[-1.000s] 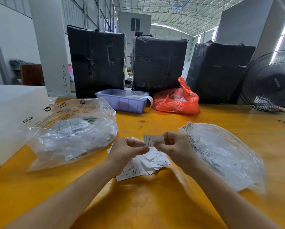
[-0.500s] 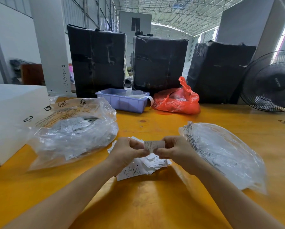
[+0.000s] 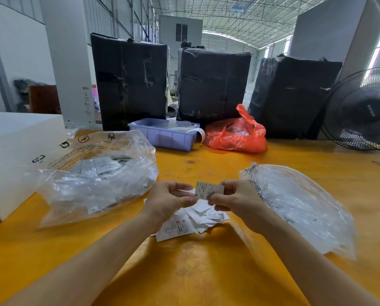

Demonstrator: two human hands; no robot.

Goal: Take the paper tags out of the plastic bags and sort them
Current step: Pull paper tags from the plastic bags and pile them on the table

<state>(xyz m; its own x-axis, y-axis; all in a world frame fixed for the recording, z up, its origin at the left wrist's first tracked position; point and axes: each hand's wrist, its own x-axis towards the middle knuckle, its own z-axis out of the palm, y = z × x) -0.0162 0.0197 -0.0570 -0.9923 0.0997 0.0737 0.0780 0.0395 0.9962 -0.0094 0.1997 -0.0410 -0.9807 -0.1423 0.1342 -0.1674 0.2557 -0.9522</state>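
Two bare forearms reach in over the yellow table [image 3: 206,272], and both hands meet above its middle. The left hand [image 3: 169,202] and the right hand [image 3: 237,202] each pinch one paper tag [image 3: 209,190] between thumb and fingers; the tag is held up off the table, printed side to the camera, with an "S" at its lower left edge. Whether the left hand also holds a small clear bag around the tag cannot be told. Directly beneath the hands lies a loose pile [image 3: 191,219] of white tags, overlapping, too jumbled to count; one shows "XS". The hands and wrists cover the pile's near and left parts. Two large clear plastic bags flank the hands: the left bag [image 3: 92,180], bulky and crumpled, holds many small packets with tags inside, while the right bag [image 3: 299,208] lies flatter and touches the right wrist. At the far left, a white box [image 3: 12,155] sits against the left bag. Farther back stands one lilac bin [image 3: 164,134] with pale strips in it, and just beside it one red bag [image 3: 235,134], knotted at the top. Behind these, three black-wrapped bundles [image 3: 213,85] stand in a row along the table's far edge. One black fan [image 3: 363,109] stands at the far right, and one small rubber band [image 3: 377,162] lies on the table near it. A white pillar [image 3: 67,58] rises behind the box.
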